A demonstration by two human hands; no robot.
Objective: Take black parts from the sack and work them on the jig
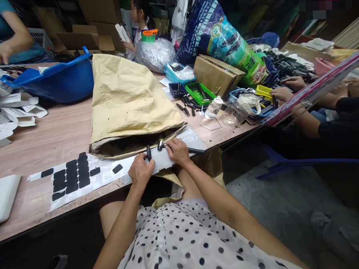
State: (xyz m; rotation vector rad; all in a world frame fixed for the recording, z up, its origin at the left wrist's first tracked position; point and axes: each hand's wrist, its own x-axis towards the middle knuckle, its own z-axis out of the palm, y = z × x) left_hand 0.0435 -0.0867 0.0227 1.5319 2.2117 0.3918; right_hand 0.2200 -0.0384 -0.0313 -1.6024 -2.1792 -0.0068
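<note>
My left hand (141, 168) pinches a short black cylindrical piece (148, 152) and holds it upright at the table's front edge. Just to its right, my right hand (179, 151) is closed around a small hammer (160, 144). The shiny hammer head points toward the black piece, a small gap apart, and the dark handle sticks out past the right side of the hand. Both hands are over a grey-white flat board (165, 162). Right behind them lies a yellow woven sack (129, 97), its dark mouth facing me. What the sack contains is hidden in shadow.
Black rounded pads (71, 176) lie on a white sheet at left. A blue basin (59, 82) and white boxes (18, 109) stand farther back. To the right are a green tray (199, 92), a bottle (214, 107) and a clear pitcher (237, 111). Other people work around the table.
</note>
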